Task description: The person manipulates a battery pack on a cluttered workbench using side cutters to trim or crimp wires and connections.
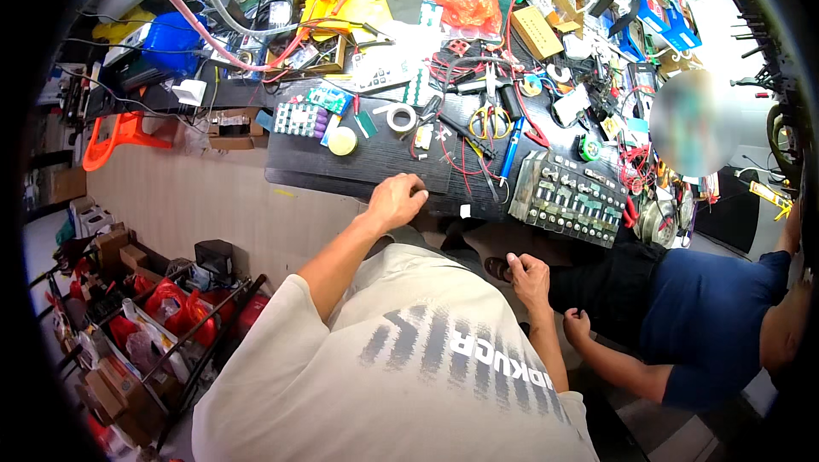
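Our left hand [397, 201] curls loosely beside the black wood-grained table [384, 157]; our right hand [530, 281] curls farther from it; any pinching we cannot tell.

The flat black tabletop [311, 162] lies partly covered.

Looks like an electronics workshop, folks: scissors [490, 110], tape roll [390, 118] and red wires [632, 157] crowding a cluttered black workbench [367, 169]!
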A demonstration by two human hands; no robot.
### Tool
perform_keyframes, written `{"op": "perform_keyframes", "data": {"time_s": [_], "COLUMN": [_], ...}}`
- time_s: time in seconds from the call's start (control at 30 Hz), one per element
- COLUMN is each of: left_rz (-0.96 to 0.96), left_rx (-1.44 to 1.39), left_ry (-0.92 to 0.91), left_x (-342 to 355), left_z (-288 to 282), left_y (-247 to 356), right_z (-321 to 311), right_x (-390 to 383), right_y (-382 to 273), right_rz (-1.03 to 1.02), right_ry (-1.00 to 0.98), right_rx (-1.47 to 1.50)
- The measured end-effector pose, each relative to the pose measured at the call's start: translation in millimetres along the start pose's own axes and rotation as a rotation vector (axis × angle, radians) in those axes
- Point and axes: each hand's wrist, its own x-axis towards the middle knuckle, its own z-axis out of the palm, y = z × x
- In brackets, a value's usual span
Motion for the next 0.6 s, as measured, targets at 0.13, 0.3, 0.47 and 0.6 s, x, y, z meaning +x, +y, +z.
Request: {"op": "perform_keyframes", "data": {"time_s": [0.13,0.3,0.47,0.6], "left_rz": [-0.065,-0.201,-0.346,-0.341], "left_rx": [-0.019,-0.121,-0.284,-0.394], "left_ry": [0.061,0.261,0.331,0.349], "left_x": [10.7,32.2,63.7,86.8], "left_z": [-16.2,-18.5,-12.2,5.3], "left_y": [0.3,-10.5,-36.1,-57.7], "right_z": [-1.9,-3.6,-1.5,3.7], "right_x": [6.7,2.4,-11.6,-17.3], "right_y": [9.9,18.8,4.7,2.1], "right_rz": [0.012,0.014,0.040,0.067], "right_ry": [-0.018,-0.015,-0.010,-0.010], "right_rx": [-0.020,-0.021,-0.055,-0.053]}}
